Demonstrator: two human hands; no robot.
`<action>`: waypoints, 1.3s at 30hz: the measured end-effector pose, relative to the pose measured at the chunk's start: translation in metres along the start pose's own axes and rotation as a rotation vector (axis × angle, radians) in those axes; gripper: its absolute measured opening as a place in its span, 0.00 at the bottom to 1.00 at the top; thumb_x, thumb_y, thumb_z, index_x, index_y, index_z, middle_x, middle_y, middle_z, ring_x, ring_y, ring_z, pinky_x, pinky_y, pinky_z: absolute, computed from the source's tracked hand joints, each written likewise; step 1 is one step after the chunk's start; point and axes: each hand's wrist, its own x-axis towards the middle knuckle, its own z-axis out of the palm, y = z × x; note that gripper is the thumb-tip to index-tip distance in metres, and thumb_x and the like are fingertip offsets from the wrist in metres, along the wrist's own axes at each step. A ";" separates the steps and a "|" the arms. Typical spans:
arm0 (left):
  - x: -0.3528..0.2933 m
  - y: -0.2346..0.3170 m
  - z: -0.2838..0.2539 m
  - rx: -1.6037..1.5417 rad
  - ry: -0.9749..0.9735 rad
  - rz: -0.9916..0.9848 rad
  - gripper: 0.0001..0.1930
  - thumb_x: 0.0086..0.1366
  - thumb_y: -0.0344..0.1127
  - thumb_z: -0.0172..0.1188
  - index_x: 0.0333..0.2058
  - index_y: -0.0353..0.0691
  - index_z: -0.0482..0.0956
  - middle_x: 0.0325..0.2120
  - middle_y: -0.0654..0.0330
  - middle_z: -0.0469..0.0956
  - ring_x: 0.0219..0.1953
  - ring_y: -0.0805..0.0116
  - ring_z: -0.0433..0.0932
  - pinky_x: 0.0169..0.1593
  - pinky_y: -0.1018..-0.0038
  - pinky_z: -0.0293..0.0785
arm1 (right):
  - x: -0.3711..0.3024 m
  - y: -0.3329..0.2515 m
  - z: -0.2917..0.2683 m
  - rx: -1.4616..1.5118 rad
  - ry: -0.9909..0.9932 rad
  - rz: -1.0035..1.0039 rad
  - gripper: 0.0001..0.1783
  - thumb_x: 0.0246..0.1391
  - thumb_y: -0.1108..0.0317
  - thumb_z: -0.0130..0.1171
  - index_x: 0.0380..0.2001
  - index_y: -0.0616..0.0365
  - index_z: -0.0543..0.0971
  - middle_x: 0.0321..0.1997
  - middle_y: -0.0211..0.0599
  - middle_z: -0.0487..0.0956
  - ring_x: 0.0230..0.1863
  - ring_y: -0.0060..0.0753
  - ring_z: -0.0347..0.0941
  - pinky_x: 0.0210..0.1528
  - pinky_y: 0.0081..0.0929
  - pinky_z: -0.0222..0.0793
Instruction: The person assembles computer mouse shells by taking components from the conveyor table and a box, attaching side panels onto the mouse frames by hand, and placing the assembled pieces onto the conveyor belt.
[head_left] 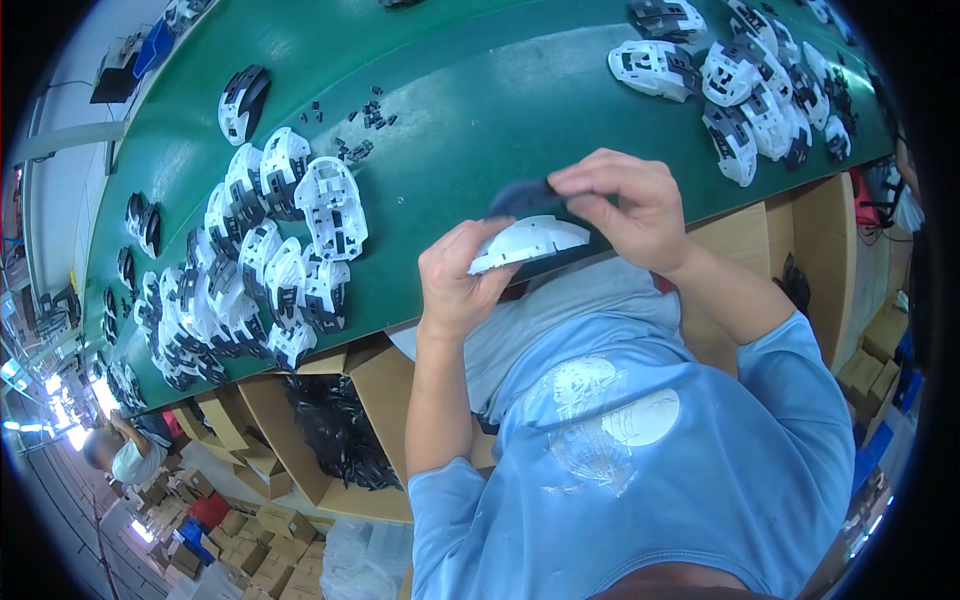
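My left hand (450,278) is closed on the edge of a curved white plastic shell (530,241), held up at the table's near edge. Just above the shell is a dark, flat, rounded piece (522,197), blurred, pinched by my right hand (636,208) between thumb and fingers. The dark piece reaches over toward my left fingers; whether it touches the shell I cannot tell. Left of my hands, a crowd of white-and-black plastic shells (333,208) covers part of the green table (460,130).
More shells (765,85) lie in a group at the far right. Small black parts (372,115) are scattered beyond the left group. Below the table edge stands a cardboard box (380,410) with black plastic bags (335,425). Another person (130,450) is at the far left.
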 end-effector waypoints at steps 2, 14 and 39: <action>-0.002 0.001 0.002 -0.040 0.044 -0.043 0.18 0.52 0.25 0.74 0.44 0.36 0.86 0.34 0.53 0.87 0.34 0.58 0.86 0.39 0.69 0.80 | 0.001 -0.004 -0.001 -0.006 -0.065 -0.094 0.12 0.53 0.78 0.71 0.42 0.58 0.89 0.44 0.40 0.89 0.43 0.38 0.85 0.46 0.31 0.81; 0.000 -0.002 0.004 -0.059 0.065 -0.088 0.14 0.60 0.21 0.68 0.45 0.32 0.86 0.33 0.59 0.88 0.35 0.72 0.86 0.42 0.75 0.81 | 0.002 -0.003 0.000 -0.054 -0.078 -0.129 0.13 0.50 0.78 0.73 0.41 0.57 0.89 0.41 0.36 0.90 0.39 0.37 0.85 0.43 0.30 0.80; 0.004 0.004 0.005 -0.090 0.025 -0.164 0.14 0.57 0.27 0.74 0.43 0.34 0.87 0.31 0.53 0.88 0.31 0.66 0.87 0.37 0.73 0.80 | 0.009 0.005 -0.011 -0.178 -0.194 -0.255 0.15 0.48 0.77 0.73 0.42 0.56 0.89 0.44 0.37 0.90 0.37 0.37 0.84 0.39 0.31 0.80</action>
